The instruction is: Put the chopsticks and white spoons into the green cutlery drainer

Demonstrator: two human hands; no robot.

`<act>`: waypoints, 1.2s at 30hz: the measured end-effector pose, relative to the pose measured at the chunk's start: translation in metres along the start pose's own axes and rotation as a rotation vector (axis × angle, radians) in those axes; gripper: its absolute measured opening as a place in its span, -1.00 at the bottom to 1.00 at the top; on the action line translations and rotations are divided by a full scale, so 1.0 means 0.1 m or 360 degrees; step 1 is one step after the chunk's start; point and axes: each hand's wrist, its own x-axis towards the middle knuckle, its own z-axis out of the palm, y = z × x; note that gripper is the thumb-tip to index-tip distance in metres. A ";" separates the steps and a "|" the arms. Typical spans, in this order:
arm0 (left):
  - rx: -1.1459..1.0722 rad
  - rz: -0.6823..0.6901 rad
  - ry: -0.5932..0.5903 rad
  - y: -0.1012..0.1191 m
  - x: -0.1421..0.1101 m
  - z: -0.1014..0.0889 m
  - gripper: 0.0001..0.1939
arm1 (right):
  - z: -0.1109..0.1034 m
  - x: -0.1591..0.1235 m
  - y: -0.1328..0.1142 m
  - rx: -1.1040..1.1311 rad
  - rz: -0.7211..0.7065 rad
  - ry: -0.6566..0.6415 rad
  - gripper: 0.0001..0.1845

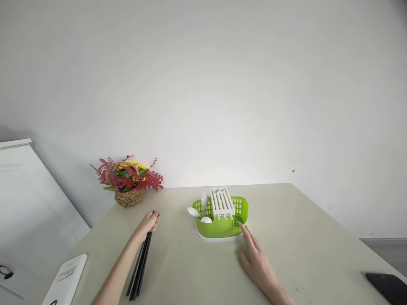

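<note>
My left hand (pixel 150 222) is closed around the upper part of a bundle of black chopsticks (pixel 141 267), whose lower ends spread slightly toward me. Right of it stands a green utensil rack (pixel 213 230) on a white base, with a white slotted top (pixel 221 201). Several white spoons sit in its left side, one of them a spoon (pixel 193 212) leaning outward. My right hand (pixel 256 257) has its fingers stretched out, the fingertips at the rack's right front edge. Whether they press on the rack, I cannot tell.
A wicker basket (pixel 129 198) of red and yellow artificial flowers stands at the back left. A white box-like object (pixel 65 279) lies at the table's left edge, beside a white cabinet (pixel 34 212). A black phone-like object (pixel 388 288) rests at the right front.
</note>
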 end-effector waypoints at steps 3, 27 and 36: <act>0.0222 0.0045 0.0086 -0.25 0.07 -0.06 -0.54 | 0.00 0.00 0.01 -0.0008 0.0017 -0.0012 -0.20; 0.0439 0.1486 0.0049 -0.04 -0.42 0.50 -0.37 | -0.04 -0.03 -0.02 -0.0048 0.0028 -0.0005 -0.20; 0.0712 0.1756 -0.0420 0.63 -0.79 1.08 -0.39 | -0.04 -0.01 -0.05 -0.0007 -0.0014 0.0000 -0.18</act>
